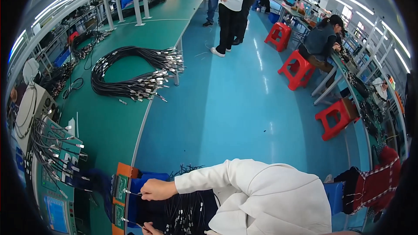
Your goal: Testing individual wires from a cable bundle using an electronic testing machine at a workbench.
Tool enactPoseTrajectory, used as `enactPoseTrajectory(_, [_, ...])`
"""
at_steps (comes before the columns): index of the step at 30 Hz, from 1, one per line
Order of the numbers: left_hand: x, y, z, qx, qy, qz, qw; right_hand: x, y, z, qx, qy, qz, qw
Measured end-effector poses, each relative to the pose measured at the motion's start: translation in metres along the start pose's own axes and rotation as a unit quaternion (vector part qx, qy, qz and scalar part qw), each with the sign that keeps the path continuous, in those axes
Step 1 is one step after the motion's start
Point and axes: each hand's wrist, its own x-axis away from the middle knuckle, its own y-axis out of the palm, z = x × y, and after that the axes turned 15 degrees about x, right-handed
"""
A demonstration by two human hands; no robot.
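Note:
My right hand (159, 189), at the end of a white sleeve, is closed in a pinch on a thin cable whose silver connector (126, 191) meets the upper green circuit board (121, 188). Below it, my left hand (151, 229), partly cut off by the lower edge, pinches another cable. That cable's connector (125, 219) is at the lower green circuit board (119, 216). Both boards sit on an orange fixture (126, 169) along the bench edge. Black cables (185, 211) with pale connector ends hang in a bunch beside my hands, over something dark.
A test instrument with a lit screen (56, 213) stands left, with black cables (48, 148) fanned over it. A large looped cable bundle (102, 69) lies on the green bench (109, 122). Red stools (335, 117) and a seated person (322, 39) are right; people stand in the aisle.

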Motion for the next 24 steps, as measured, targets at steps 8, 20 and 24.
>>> enactPoseTrajectory(8, [0.066, -0.026, 0.001, 0.092, -0.199, -0.019, 0.976, 0.03, -0.02, 0.036, 0.067, -0.026, -0.021, 0.997])
enactPoseTrajectory(20, [0.164, -0.278, -0.227, 0.34, -0.18, 0.456, 0.803, 0.057, -0.107, 0.126, -0.167, 0.404, 0.188, 0.879])
enactPoseTrajectory(24, [0.183, -0.257, -0.205, 0.381, -0.21, 0.552, 0.712, 0.067, -0.115, 0.122, -0.236, 0.352, 0.27, 0.865])
